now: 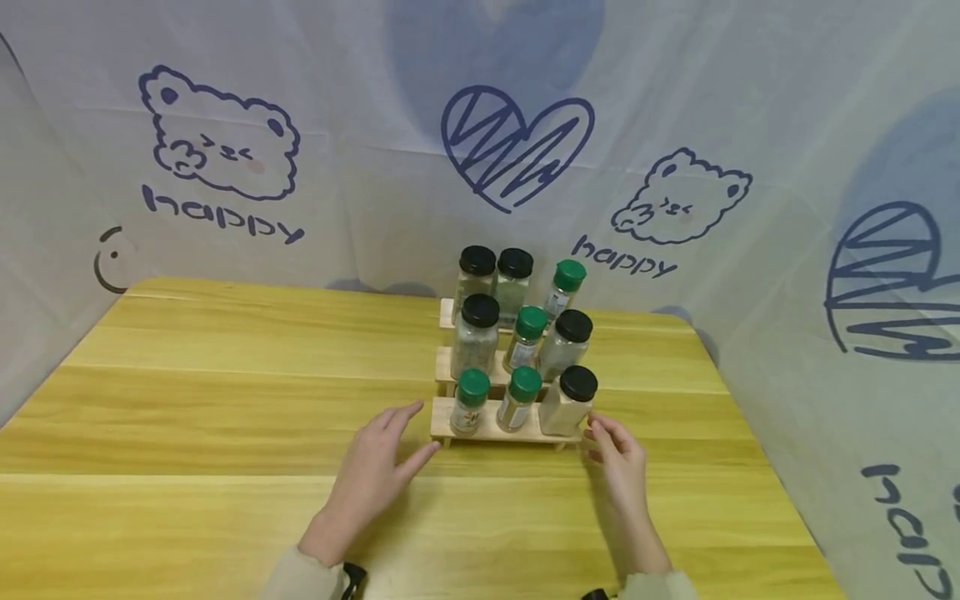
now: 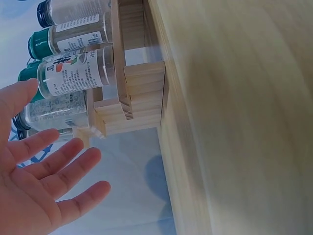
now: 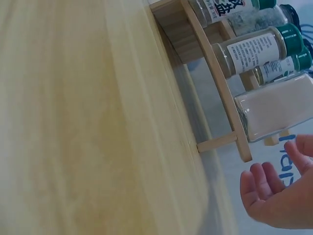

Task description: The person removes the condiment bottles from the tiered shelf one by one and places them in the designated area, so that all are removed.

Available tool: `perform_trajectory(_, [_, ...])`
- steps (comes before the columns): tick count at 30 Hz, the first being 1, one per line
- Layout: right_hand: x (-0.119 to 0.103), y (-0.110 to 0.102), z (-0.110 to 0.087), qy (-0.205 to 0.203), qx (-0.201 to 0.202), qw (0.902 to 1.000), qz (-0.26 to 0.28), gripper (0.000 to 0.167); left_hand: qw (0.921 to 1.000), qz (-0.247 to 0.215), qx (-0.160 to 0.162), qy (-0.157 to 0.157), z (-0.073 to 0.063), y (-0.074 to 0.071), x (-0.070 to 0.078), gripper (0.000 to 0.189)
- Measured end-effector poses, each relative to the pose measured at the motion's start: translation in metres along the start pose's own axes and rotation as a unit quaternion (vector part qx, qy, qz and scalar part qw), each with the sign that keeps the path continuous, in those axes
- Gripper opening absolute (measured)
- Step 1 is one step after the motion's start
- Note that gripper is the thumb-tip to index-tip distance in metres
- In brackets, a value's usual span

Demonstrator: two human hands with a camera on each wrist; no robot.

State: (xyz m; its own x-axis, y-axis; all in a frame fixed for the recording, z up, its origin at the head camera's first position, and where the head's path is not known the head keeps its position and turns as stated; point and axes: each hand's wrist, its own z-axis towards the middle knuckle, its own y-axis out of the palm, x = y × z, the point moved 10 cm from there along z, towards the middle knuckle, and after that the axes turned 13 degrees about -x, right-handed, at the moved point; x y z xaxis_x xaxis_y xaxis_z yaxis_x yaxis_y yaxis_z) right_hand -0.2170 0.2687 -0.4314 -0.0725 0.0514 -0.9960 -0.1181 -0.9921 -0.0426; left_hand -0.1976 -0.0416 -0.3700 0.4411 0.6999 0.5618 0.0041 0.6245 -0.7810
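Observation:
A three-step wooden rack (image 1: 487, 427) stands on the table, carrying several spice jars with green or black lids. My left hand (image 1: 378, 458) is spread beside the rack's left end, close to a green-lidded jar (image 1: 468, 408) on the lowest step. In the left wrist view its fingers (image 2: 68, 169) are apart and hold nothing. By the rack's right end is my right hand (image 1: 618, 462), its fingers loosely bent near the black-lidded square jar (image 1: 564, 408) of pale powder. The right wrist view shows a gap between that hand and the rack's end.
The yellow wood-grain table (image 1: 225, 417) stretches out on both sides of the rack. Behind it hangs a pale cloth (image 1: 360, 100) printed with bears, hearts and the word happy. More jars, including a black-lidded one (image 1: 513, 287), line the upper steps.

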Motion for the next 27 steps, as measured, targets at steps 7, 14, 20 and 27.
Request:
perform_trajectory(7, [0.017, 0.007, 0.007, 0.095, 0.001, 0.9950, 0.032, 0.018, 0.9993, -0.035, 0.004, -0.010, 0.001, 0.001, -0.005, 0.051])
perform_trajectory(14, [0.035, 0.014, 0.012, 0.117, -0.022, 0.9872, 0.106, 0.025, 0.9985, -0.054, 0.003, -0.011, 0.005, 0.004, -0.006, 0.048])
perform_trajectory(20, [0.041, 0.016, 0.014, 0.124, -0.034, 0.9858, 0.108, 0.027, 0.9974, -0.072, 0.001, -0.007, 0.009, 0.008, -0.003, 0.048])
perform_trajectory(27, [0.042, 0.017, 0.015, 0.135, -0.035, 0.9866, 0.085, 0.016, 0.9962, -0.087, -0.002, -0.004, 0.013, 0.012, -0.002, 0.046])
